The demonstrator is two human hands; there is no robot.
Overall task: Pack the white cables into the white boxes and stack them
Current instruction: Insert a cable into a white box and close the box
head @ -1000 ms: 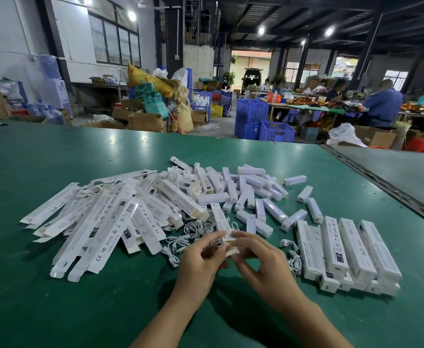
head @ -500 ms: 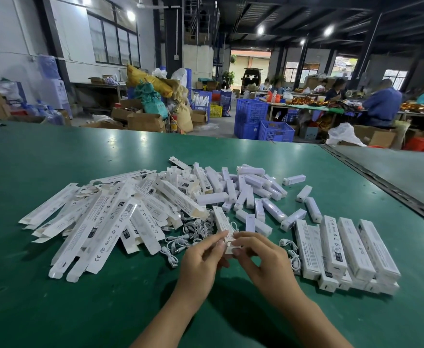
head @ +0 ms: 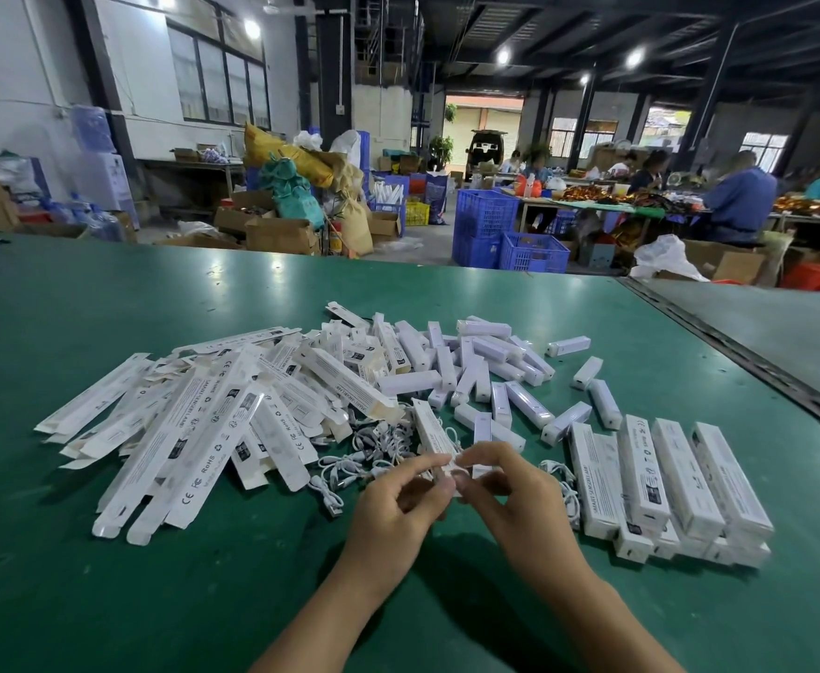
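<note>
Pinching the near end of a slim white box (head: pixel 431 430), the left hand (head: pixel 395 510) and the right hand (head: pixel 519 507) meet fingertip to fingertip, each with its fingers curled onto the box end. Whether a cable is inside I cannot tell. This looks like the closing step of one pack, tucking the end flap in. Just past the left hand's fingers lie loose white cables (head: pixel 364 446), with a few more beside the right hand. Right of the right hand sits the stack of closed boxes (head: pixel 679 483), where this one should probably go next, laid flush with the rows. Left of the left hand spreads a heap of flat box sleeves (head: pixel 189 429). Beyond both hands, small white units (head: pixel 490 366) scatter across the green table (head: pixel 155 293).
</note>
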